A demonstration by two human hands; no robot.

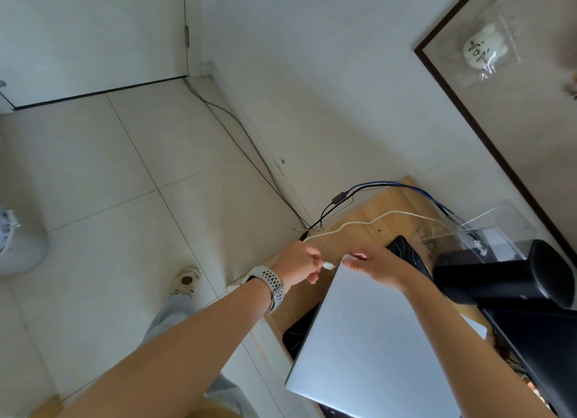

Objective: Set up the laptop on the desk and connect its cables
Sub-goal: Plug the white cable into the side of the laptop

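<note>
Head view:
- The laptop (371,333) lies closed, lid up, on a dark mat (299,330) on the wooden desk (387,211). It sits toward the desk's left edge, its far left corner nearest the hands. Lying flat there, its side ports face the desk's open edge, where a plug can be brought in.
- The left hand (301,263), a watch (271,285) on its wrist, has its fingers pinched shut on the white plug (328,265) of the white cable (374,219). The plug tip points at the laptop's far left corner, just short of it or barely touching; I cannot tell whether it has entered a port.
- The right hand (376,266) lies on the lid at that same corner, fingers curled over the edge and thumb out. I judge it is bracing the laptop so the push of the plug does not slide it.
- The white cable runs slack across the desk's far left corner toward a clear plastic box (487,230) at the back, so there is give to reach the port.
- Dark and blue cables (340,197) hang over the far left corner, unconnected as far as shows; they are probably next.
- A black monitor arm (499,277) stands to the right of the laptop.
</note>
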